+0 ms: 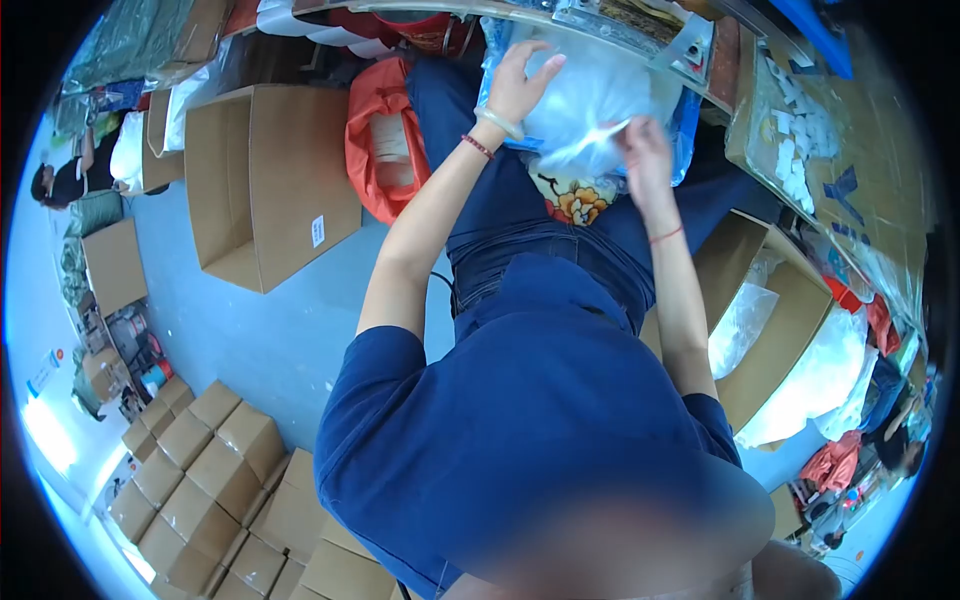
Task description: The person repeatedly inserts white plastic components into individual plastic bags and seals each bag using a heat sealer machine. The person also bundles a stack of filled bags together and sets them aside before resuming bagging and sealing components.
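A blue tray (686,140) lined with clear plastic sits at my lap, under the edge of the workbench. A heap of clear plastic bags (590,95) fills it. My left hand (517,88), with a pale bangle at the wrist, is over the tray's left side, its fingers spread and nothing held in them. At the right side, my right hand (648,160) is blurred by motion. Its fingers are closed on the edge of a clear plastic bag (592,140) that stretches toward the middle. Patterned floral fabric (577,200) shows just below the tray.
An open cardboard box (300,190) and an orange-red sack (365,150) stand to my left. Another open box (780,330) with plastic inside is at my right. Small white pieces (795,130) lie on the bench. Stacked cartons (205,480) and a person (85,170) are farther left.
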A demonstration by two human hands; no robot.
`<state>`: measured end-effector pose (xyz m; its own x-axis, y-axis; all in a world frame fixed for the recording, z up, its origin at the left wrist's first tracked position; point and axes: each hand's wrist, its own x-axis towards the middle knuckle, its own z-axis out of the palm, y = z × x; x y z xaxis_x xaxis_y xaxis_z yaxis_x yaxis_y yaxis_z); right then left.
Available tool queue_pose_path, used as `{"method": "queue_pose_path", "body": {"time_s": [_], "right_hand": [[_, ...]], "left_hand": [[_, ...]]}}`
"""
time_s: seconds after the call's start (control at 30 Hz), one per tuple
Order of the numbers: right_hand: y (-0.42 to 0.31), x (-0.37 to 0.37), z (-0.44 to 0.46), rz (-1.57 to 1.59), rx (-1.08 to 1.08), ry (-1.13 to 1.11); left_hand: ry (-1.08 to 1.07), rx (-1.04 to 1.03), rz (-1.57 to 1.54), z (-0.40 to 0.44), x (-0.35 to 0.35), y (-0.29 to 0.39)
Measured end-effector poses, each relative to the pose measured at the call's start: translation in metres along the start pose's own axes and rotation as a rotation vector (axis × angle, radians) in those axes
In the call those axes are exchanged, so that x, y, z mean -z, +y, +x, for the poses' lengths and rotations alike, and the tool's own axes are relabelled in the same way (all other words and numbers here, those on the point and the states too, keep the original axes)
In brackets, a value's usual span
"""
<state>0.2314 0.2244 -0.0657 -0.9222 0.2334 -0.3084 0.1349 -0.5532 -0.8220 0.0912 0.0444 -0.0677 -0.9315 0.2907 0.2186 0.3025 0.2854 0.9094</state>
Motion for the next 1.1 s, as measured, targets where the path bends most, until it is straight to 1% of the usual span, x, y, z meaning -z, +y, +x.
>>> {"method": "queue_pose_path", "body": {"time_s": [0.07, 0.1, 0.13, 0.17, 0.2, 0.23, 0.27, 0.33, 0.37, 0.4, 0.43, 0.47, 0.53, 0.57, 0.6, 0.63, 0.67, 0.7, 0.73, 0.77, 0.8, 0.83, 0.87, 0.9, 0.93, 1.0, 1.07, 1.1], "right_hand": [[0.013, -0.023, -0.046, -0.259, -0.108, -0.125], [0.015, -0.028, -0.068, -0.212, -0.109, -0.289], [0.022, -0.022, -0.081, -0.207, -0.091, -0.374], [0.018, -0.019, -0.092, -0.206, -0.087, -0.366], [0.013, -0.014, -0.102, -0.273, -0.089, -0.368], [0.009, -0.008, -0.110, -0.336, -0.090, -0.368], [0.005, 0.006, -0.116, -0.386, -0.095, -0.320], [-0.009, 0.020, -0.125, -0.267, -0.069, -0.027], [-0.023, 0.025, -0.128, -0.049, -0.135, 0.067], [-0.037, 0.026, -0.130, 0.019, -0.193, 0.047], [-0.045, 0.026, -0.135, 0.089, -0.252, 0.029], [-0.040, 0.023, -0.139, -0.141, -0.222, 0.117], [-0.055, 0.032, -0.166, -0.228, -0.185, 0.125], [-0.091, 0.005, -0.187, -0.321, -0.080, 0.340], [-0.106, 0.029, -0.210, -0.428, -0.080, 0.470], [-0.104, 0.090, -0.235, -0.019, 0.179, 0.165], [-0.118, 0.096, -0.262, -0.277, 0.184, 0.468], [-0.141, 0.090, -0.278, -0.537, 0.187, 0.763], [-0.159, -0.003, -0.251, -0.538, 0.178, 0.769], [-0.172, -0.107, -0.226, 0.028, 0.733, 1.267], [-0.168, -0.098, -0.247, 0.212, 0.616, 0.749], [-0.161, -0.080, -0.271, 0.373, 0.480, 0.233], [-0.171, -0.026, -0.303, 0.373, 0.484, 0.241], [-0.180, 0.027, -0.328, 0.180, 0.524, 0.394], [-0.187, 0.079, -0.349, -0.017, 0.557, 0.547], [-0.202, 0.180, -0.383, -0.425, 0.602, 0.843], [-0.222, 0.276, -0.408, -0.854, 0.620, 1.126], [-0.228, 0.337, -0.358, -1.080, 0.619, 1.257]], "left_hand": [[0.214, -0.106, 0.100, 0.005, -0.026, -0.026], [0.213, -0.113, 0.096, 0.004, -0.019, -0.018], [-0.087, -0.094, 0.101, -0.003, -0.006, -0.002], [-0.391, -0.071, 0.106, -0.015, 0.001, 0.011], [-0.382, 0.124, -0.320, -0.028, 0.000, 0.017], [-0.466, 0.162, -0.263, -0.036, 0.013, 0.035], [-0.549, 0.198, -0.203, -0.044, 0.026, 0.056], [-0.848, 0.148, -0.341, -0.080, 0.029, 0.084], [-0.964, 0.017, -0.315, -0.100, 0.024, 0.110], [-1.065, 0.044, -0.463, -0.128, 0.010, 0.115], [-1.178, -0.014, -0.582, -0.146, -0.007, 0.120], [-1.315, -0.089, -0.523, -0.156, -0.022, 0.130], [-1.473, -0.156, -0.388, -0.156, -0.038, 0.163], [-1.409, -0.275, -0.509, -0.159, -0.038, 0.170], [-1.337, -0.385, -0.636, -0.164, -0.037, 0.177], [-1.491, -0.258, -0.693, -0.157, -0.025, 0.188], [-1.495, -0.248, -0.708, -0.150, -0.015, 0.195], [-1.516, -0.335, -0.812, -0.138, -0.007, 0.199], [-1.532, -0.420, -0.916, -0.126, 0.004, 0.200], [-1.582, -0.364, -0.963, -0.111, 0.019, 0.199], [-1.635, -0.311, -1.006, -0.093, 0.033, 0.194], [-1.619, -0.249, -0.958, -0.077, 0.045, 0.186], [-1.587, -0.104, -0.842, -0.061, 0.056, 0.170], [-1.469, -0.056, -0.784, -0.046, 0.056, 0.150], [-1.264, 0.090, -0.662, -0.037, 0.049, 0.119], [-0.959, 0.105, -0.123, -0.021, 0.017, 0.035], [-0.894, 0.006, 0.328, -0.022, -0.011, -0.018], [-0.893, 0.008, 0.312, -0.027, -0.026, -0.043]]}}
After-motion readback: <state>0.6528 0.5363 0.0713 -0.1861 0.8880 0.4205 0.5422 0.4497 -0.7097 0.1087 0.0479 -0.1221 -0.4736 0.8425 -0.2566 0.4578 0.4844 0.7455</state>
